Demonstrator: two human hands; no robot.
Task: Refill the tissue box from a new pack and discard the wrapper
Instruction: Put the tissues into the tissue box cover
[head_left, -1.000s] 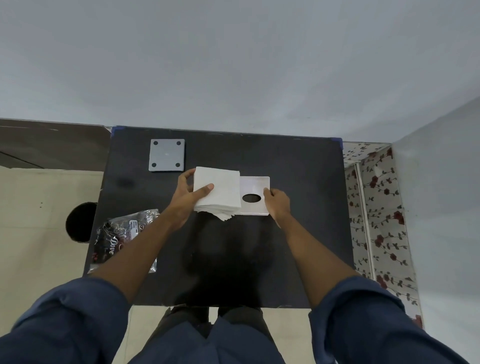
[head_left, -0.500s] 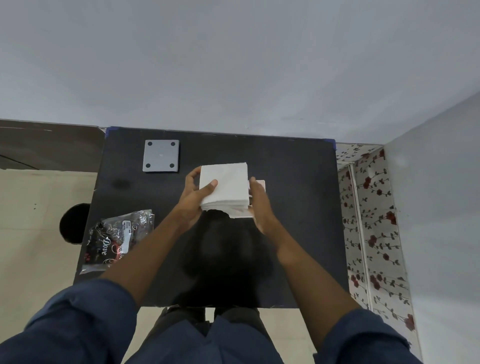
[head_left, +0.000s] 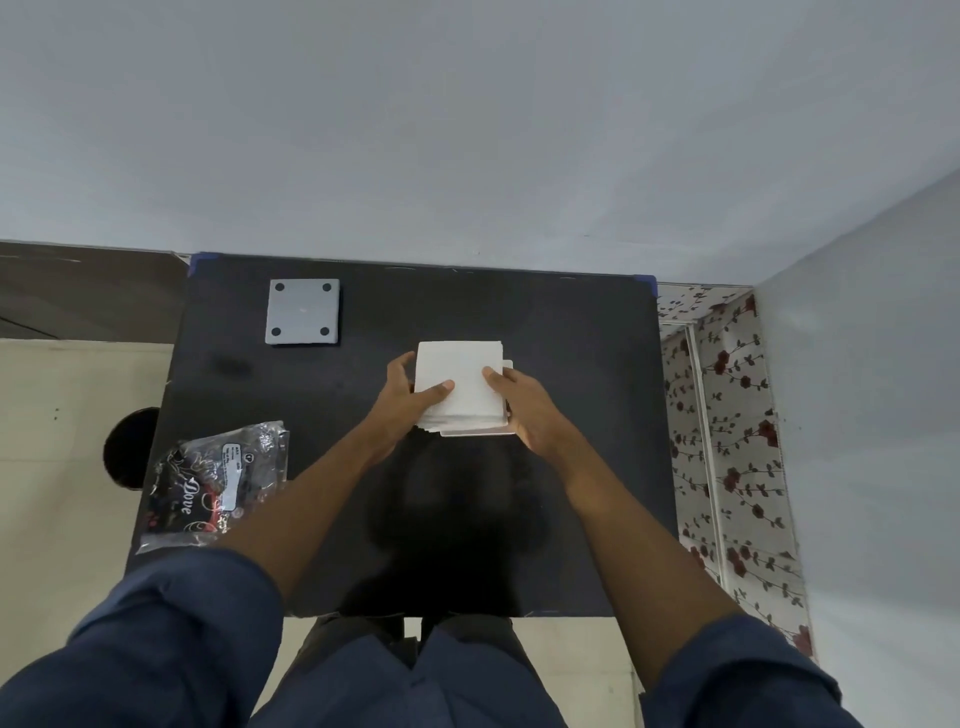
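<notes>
A white stack of tissues (head_left: 461, 375) sits on top of the white tissue box (head_left: 475, 431), of which only a thin front and right edge shows. My left hand (head_left: 408, 397) grips the stack's left side, thumb on top. My right hand (head_left: 522, 402) holds the stack's right side, fingers on top and palm along the box edge. The box opening is hidden under the tissues. The empty dark plastic wrapper (head_left: 218, 480), printed "Dove", lies at the table's left front.
A grey square plate (head_left: 303, 310) with four dark dots lies at the back left of the black table (head_left: 571, 364). A round black object (head_left: 130, 447) stands on the floor left of the table. A floral-patterned surface (head_left: 727, 441) is on the right.
The tissue stack moved right from beside the box to on top of it, covering the oval opening. My right hand shifted from the box's right edge onto the stack.
</notes>
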